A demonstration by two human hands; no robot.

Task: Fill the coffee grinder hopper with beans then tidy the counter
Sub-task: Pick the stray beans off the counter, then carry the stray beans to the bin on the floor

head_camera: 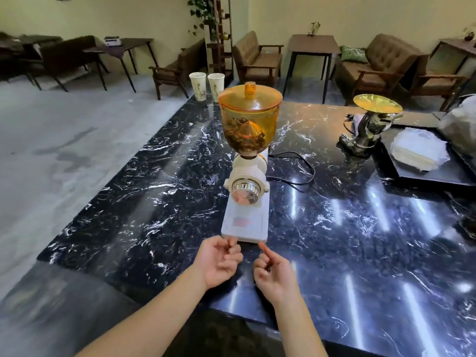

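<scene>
Left hand (219, 261): the fingers (233, 249) are curling loosely inward toward the palm, grasping nothing; the palm is facing up and the fingertips are sitting just beside the near edge of the grinder base. Right hand (274, 274): the index finger is pointing forward toward the base while the remaining fingers are folding in; whether something small is resting in that palm cannot be told. Both hands are hovering close together over the desk (154, 202), and both bare forearms are entering from the bottom of the view.

Just beyond the fingertips, the coffee grinder (246, 191) is standing upright on the black, white-veined marble desk. Its white base (243, 226) is carrying a chrome dial facing the wearer. Above it, the amber transparent hopper (249, 124) is sitting with its lid (249, 97) on, and dark coffee beans (240, 141) are filling its lower part. A black power cord (301, 171) is trailing from behind the grinder to the right across the desk.

Further out, two paper cups (207, 86) are standing side by side at the far edge of the desk, behind and left of the hopper. To the right, well apart from the grinder, a dark metallic figurine (368, 132) is holding up a yellow dish. Beside it, a black tray (417, 173) is carrying a white packet (418, 150). Beyond the desk, brown armchairs (257, 60) and small tables are lining the wall.
</scene>
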